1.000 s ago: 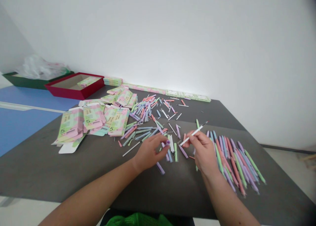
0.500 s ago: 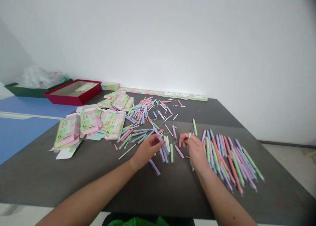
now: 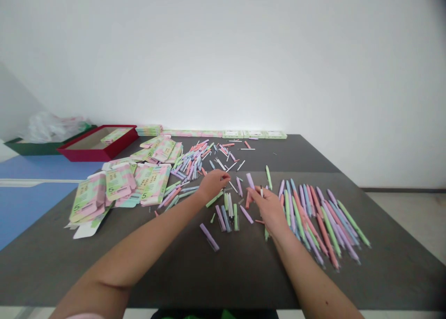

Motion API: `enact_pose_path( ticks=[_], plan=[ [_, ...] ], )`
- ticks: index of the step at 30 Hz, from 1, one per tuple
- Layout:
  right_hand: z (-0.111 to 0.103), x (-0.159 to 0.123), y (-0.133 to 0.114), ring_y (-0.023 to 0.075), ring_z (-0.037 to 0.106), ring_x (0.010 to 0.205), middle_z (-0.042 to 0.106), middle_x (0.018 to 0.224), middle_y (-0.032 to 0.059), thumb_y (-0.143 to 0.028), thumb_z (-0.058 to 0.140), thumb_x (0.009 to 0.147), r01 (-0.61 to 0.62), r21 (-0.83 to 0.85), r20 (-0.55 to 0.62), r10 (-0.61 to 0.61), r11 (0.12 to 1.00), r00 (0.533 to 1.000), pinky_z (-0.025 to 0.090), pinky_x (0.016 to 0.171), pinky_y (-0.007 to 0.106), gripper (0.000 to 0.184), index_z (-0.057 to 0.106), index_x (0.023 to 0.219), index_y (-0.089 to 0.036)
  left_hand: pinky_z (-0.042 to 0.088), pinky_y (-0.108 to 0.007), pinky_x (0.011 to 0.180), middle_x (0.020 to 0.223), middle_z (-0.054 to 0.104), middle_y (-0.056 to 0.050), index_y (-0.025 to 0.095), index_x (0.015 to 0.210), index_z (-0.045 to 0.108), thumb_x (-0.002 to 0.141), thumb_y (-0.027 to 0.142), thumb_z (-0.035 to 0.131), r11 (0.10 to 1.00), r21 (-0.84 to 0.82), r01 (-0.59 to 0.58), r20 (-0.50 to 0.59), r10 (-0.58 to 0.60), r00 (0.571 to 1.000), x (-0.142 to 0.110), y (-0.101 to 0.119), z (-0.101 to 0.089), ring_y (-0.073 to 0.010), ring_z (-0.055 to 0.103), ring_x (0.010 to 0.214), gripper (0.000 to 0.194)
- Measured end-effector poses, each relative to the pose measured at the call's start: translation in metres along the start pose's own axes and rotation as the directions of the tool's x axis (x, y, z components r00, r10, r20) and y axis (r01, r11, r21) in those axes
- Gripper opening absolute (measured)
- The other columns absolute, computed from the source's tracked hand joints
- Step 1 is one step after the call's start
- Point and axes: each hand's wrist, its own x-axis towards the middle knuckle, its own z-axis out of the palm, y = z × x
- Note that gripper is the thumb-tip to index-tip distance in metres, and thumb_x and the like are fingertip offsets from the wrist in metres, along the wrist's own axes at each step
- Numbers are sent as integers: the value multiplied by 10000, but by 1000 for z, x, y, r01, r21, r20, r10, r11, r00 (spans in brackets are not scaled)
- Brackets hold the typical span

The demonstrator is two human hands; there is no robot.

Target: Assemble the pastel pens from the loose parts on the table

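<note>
Views: clock directions are taken from the person, with 12 o'clock straight ahead.

Left hand: the left hand [image 3: 213,184] hangs palm down over the table, fingers curled and close together. It is at 12 o'clock from the body, just beside the loose parts. Whether it grips anything is hidden, so I cannot tell.

Right hand: the right hand [image 3: 270,211] is pinching, thumb and fingertips closed on a white refill [image 3: 261,191] that stands nearly upright.

Nearest the hands: a lilac barrel [image 3: 250,180] lies just past the right fingertips at 11 o'clock. A coral barrel [image 3: 248,199] lies just beside them at 9 o'clock. A small group of white refills [image 3: 230,206] and green and blue barrels lies between the hands, slightly nearer the body.

Pens: a fan of finished pastel pens [image 3: 313,221] lies at 2 o'clock from the right hand, tips toward the body, in green, lilac, coral and blue.

Loose parts: a heap of mixed barrels and refills [image 3: 195,159] sits at 11 o'clock, beyond the left hand.

Boxes: flat printed cartons [image 3: 153,184] marked with a 5 lie in overlapping piles at 10 o'clock. More stand in a row [image 3: 254,134] along the far table edge.

Rest: a red tray [image 3: 104,154] holds a carton, and beyond it sit a green tray [image 3: 31,148] and a plastic bag [image 3: 52,128]. The dark table [image 3: 223,277] stands against a white wall [image 3: 223,54].
</note>
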Motion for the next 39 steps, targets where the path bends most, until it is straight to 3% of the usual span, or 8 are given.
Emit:
enact_pose_path(
  ticks=[4,8,13,17,20,26,33,39],
  plan=[
    [-1,4,6,148,518,534,587,522,-8,-502,476,805,-6,50,-49,9,999,999,341,524,240,379,559,588,-203,417,-328,807,784,677,-73,196,694,713,688,269,632,992,126,23,96,-35,995,19,-11,22,-234,597,850,109],
    [0,5,7,156,524,542,571,497,-17,-497,479,805,5,40,-83,-1,999,997,340,538,245,368,570,597,-207,406,-351,810,770,677,-74,199,636,696,676,253,639,981,189,35,116,-58,992,17,-10,37,-244,602,854,88],
    [-1,4,5,161,533,576,578,511,-15,-485,481,808,22,56,-81,-18,998,997,344,561,247,363,560,586,-209,403,-308,812,908,676,-86,181,829,686,806,316,498,983,178,39,51,-49,997,24,-16,21,-214,591,905,233],
    [0,3,4,159,534,584,592,536,-6,-471,485,806,17,81,-83,-11,997,996,344,562,248,363,544,565,-206,431,-253,728,894,685,-75,137,995,629,876,272,364,981,176,87,23,-92,995,45,-33,-5,-168,611,830,320],
    [1,3,4,161,536,593,593,542,-3,-468,476,813,27,76,-83,-20,997,996,347,572,252,367,531,561,-208,437,-243,759,927,683,-68,134,1131,558,877,230,385,973,216,86,34,-95,995,66,-46,-15,-160,610,877,323],
    [-1,5,5,155,508,530,560,492,-16,-464,462,825,-13,56,-78,17,998,997,333,526,251,348,542,595,-215,475,-401,835,1140,559,-90,160,1118,540,865,316,498,930,363,-47,192,-25,981,107,-47,-1,-195,562,979,300],
    [-5,6,2,144,502,528,561,505,-10,-464,443,838,-16,1,-91,16,1000,996,319,513,242,376,529,587,-199,489,-400,812,1148,546,-95,153,1142,521,860,312,510,891,412,-191,418,1,908,144,-44,18,-196,563,970,325],
    [-6,5,-1,128,469,482,549,492,-17,-465,451,834,-21,21,-86,23,1000,996,294,480,237,365,531,603,-196,487,-395,815,1145,545,-111,131,1139,524,853,311,522,952,258,-168,420,46,907,143,-40,14,-200,564,970,338]
  ],
)
